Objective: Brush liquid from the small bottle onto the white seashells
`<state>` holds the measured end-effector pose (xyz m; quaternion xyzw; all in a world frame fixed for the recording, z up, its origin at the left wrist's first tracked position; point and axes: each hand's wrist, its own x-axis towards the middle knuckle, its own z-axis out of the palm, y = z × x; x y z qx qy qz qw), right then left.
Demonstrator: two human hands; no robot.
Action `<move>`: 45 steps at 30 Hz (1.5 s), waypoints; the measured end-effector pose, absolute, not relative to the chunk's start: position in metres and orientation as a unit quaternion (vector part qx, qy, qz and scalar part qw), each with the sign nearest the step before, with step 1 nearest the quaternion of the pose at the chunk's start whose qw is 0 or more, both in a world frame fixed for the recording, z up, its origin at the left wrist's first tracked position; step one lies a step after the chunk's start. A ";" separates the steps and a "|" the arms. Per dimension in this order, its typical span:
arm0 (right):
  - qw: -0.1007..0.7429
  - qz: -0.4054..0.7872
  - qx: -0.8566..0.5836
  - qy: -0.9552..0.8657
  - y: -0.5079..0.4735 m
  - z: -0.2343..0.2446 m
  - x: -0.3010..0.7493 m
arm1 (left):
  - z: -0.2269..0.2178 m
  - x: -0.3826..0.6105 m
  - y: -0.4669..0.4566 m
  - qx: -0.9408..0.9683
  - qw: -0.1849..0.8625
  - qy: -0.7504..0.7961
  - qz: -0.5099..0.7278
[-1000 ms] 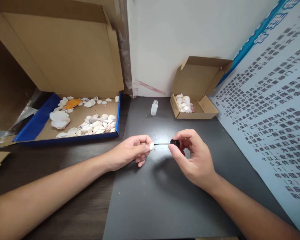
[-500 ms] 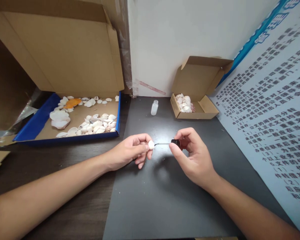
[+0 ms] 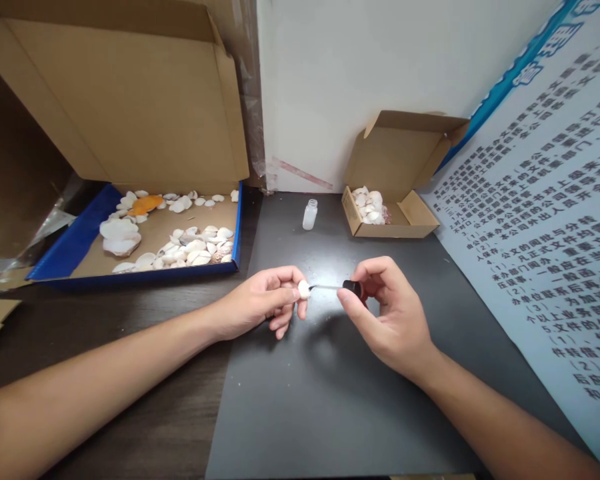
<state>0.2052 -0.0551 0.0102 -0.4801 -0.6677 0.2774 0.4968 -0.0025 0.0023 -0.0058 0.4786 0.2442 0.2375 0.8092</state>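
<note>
The left hand [image 3: 260, 308] pinches a small white shell [image 3: 304, 289] between thumb and fingers [image 3: 286, 275], holding it just above the dark mat [image 3: 330, 400] on the surface. The right hand [image 3: 387, 313] grips the black cap [image 3: 353, 287] of a thin brush [image 3: 330, 287] with thumb and fingers pressed together on it; the brush stem runs level from the cap to the shell, its tip touching the shell. Beyond the fingers of both hands, well apart, stands a small open clear bottle [image 3: 309, 214]. Beyond the right-hand fingers, a small cardboard box [image 3: 405, 223] holds a few shells. Beyond the left-hand fingers and off to their outer side, a blue-rimmed tray [image 3: 130, 275] with a raised cardboard lid holds many pale shells.
</note>
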 end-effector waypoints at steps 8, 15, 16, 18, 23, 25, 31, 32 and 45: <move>0.494 0.284 -0.474 -0.671 -0.054 0.013 0.205 | -0.007 -0.004 0.003 0.486 0.804 0.254 0.231; 0.492 0.314 -0.459 -0.669 -0.054 0.012 0.206 | -0.009 -0.004 0.003 0.483 0.802 0.258 0.238; 0.487 0.308 -0.465 -0.672 -0.055 0.012 0.206 | -0.009 -0.003 0.003 0.484 0.801 0.259 0.238; 0.487 0.305 -0.467 -0.672 -0.055 0.012 0.207 | -0.010 -0.003 0.003 0.487 0.800 0.257 0.237; 0.486 0.321 -0.470 -0.663 -0.055 0.010 0.207 | -0.007 -0.003 0.003 0.488 0.800 0.250 0.242; 0.482 0.293 -0.491 -0.664 -0.054 0.010 0.207 | -0.005 -0.003 0.004 0.492 0.796 0.256 0.241; 0.481 0.305 -0.485 -0.664 -0.054 0.012 0.206 | -0.005 -0.003 0.004 0.493 0.794 0.259 0.245; 0.478 0.296 -0.494 -0.664 -0.054 0.012 0.206 | -0.006 -0.003 0.004 0.495 0.792 0.259 0.246; 0.478 0.355 -0.472 -0.650 -0.051 0.011 0.206 | -0.004 -0.003 0.004 0.472 0.806 0.267 0.235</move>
